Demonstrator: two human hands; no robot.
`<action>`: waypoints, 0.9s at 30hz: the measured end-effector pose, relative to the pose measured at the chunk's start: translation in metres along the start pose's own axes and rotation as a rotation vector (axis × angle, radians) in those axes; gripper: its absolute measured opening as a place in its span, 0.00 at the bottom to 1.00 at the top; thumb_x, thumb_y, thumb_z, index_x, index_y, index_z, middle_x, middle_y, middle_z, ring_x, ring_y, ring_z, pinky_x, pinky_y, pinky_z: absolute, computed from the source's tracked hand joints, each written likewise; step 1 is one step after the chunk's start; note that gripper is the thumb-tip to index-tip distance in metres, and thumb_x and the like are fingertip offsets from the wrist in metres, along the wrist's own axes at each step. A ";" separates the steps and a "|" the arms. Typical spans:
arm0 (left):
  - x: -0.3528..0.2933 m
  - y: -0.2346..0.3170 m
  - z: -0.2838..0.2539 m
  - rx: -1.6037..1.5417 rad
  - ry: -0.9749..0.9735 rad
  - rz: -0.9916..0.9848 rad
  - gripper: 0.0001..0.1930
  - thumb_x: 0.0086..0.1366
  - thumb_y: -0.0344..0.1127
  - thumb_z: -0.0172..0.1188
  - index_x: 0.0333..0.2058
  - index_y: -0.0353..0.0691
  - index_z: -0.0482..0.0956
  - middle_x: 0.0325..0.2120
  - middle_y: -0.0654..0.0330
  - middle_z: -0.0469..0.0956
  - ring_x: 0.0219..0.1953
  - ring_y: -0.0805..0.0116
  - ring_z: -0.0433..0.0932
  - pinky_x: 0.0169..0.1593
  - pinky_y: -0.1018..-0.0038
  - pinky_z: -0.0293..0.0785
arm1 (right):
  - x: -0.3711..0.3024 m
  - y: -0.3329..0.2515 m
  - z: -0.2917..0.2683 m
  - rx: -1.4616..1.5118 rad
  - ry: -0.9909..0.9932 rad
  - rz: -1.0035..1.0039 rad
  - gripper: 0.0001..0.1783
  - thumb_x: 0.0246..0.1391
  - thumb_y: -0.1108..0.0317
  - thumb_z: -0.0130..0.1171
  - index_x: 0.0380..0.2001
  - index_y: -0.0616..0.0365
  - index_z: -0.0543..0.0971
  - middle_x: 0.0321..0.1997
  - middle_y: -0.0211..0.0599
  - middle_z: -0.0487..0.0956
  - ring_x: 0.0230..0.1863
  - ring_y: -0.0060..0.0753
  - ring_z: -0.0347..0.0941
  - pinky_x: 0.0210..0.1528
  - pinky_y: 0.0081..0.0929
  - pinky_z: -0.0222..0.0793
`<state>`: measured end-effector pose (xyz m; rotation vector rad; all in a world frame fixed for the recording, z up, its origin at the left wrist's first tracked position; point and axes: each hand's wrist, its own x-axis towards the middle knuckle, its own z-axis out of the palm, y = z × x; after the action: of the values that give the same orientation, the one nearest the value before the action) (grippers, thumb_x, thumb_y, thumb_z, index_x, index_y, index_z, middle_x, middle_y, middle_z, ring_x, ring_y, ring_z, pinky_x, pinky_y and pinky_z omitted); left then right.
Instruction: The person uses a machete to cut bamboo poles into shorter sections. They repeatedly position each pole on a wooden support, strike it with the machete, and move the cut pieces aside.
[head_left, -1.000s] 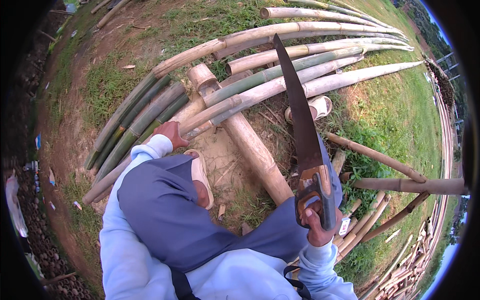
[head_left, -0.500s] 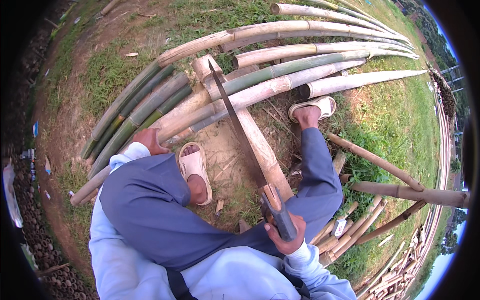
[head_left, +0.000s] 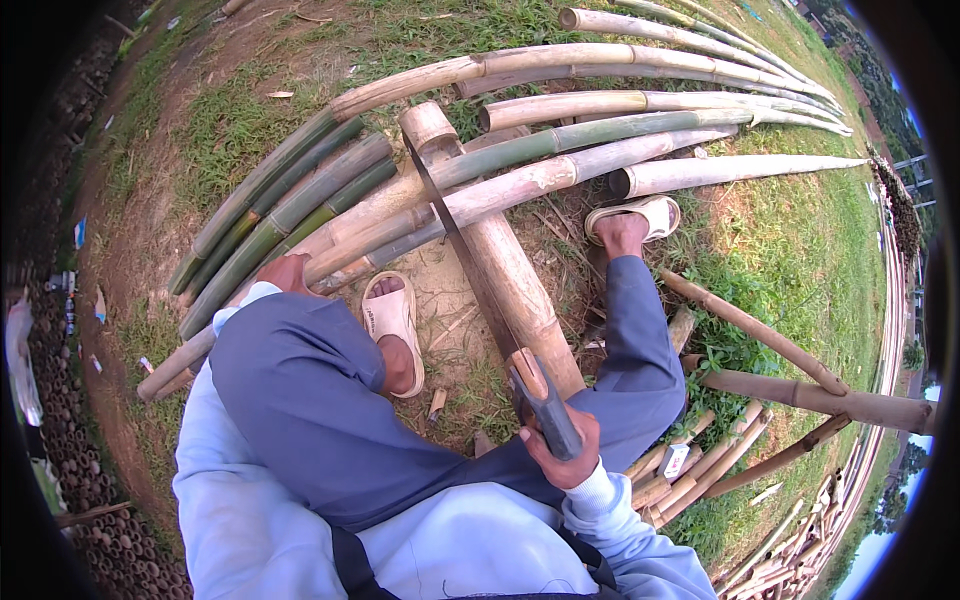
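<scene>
My right hand [head_left: 565, 447] is closed around the dark handle of a handsaw [head_left: 487, 300]. The long, narrow blade points away from me and lies across a pale bamboo pole [head_left: 540, 180]. Further left, my left hand [head_left: 285, 272] is wrapped over the bamboo poles beside my left knee, its fingers partly hidden. Underneath runs a thick bamboo log [head_left: 535, 320], slanting from between my legs toward the far side, with a short upright-looking bamboo stub [head_left: 428, 122] at its far end. A green bamboo pole [head_left: 590, 135] lies just beyond the pale one.
Several cut green bamboo ends [head_left: 270, 225] lie at the left. More long poles [head_left: 600, 55] stretch to the far right. A bamboo frame [head_left: 800, 388] stands at my right, near short bamboo pieces [head_left: 715, 462]. My sandalled feet [head_left: 395, 325] flank the log.
My right hand has drawn the saw slightly back and lowered it, so the blade tip sits nearer and lower against the poles. My left hand stays on the bamboo.
</scene>
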<state>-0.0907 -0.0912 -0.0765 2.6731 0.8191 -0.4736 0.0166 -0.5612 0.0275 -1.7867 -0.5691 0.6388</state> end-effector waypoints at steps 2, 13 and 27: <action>-0.001 0.000 -0.002 0.032 -0.008 -0.024 0.50 0.41 0.61 0.80 0.61 0.42 0.73 0.44 0.39 0.84 0.50 0.37 0.82 0.54 0.51 0.76 | 0.001 0.011 0.001 -0.026 -0.057 -0.046 0.14 0.52 0.74 0.69 0.41 0.64 0.79 0.22 0.31 0.76 0.21 0.24 0.72 0.28 0.24 0.68; 0.007 0.001 0.006 0.069 -0.007 0.014 0.45 0.40 0.56 0.80 0.56 0.41 0.76 0.42 0.40 0.84 0.48 0.39 0.82 0.51 0.50 0.76 | -0.008 0.006 0.005 -0.122 -0.066 -0.085 0.15 0.56 0.71 0.71 0.44 0.65 0.79 0.23 0.36 0.76 0.22 0.24 0.71 0.28 0.27 0.68; 0.015 0.016 -0.012 0.134 -0.054 -0.012 0.49 0.41 0.62 0.79 0.61 0.42 0.75 0.44 0.43 0.84 0.49 0.40 0.82 0.53 0.48 0.76 | 0.026 -0.008 0.009 -0.072 -0.127 0.013 0.16 0.60 0.70 0.69 0.47 0.66 0.77 0.29 0.34 0.77 0.30 0.23 0.68 0.36 0.25 0.69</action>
<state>-0.0669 -0.0925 -0.0684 2.7647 0.8147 -0.6205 0.0292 -0.5362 0.0290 -1.8273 -0.6740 0.7528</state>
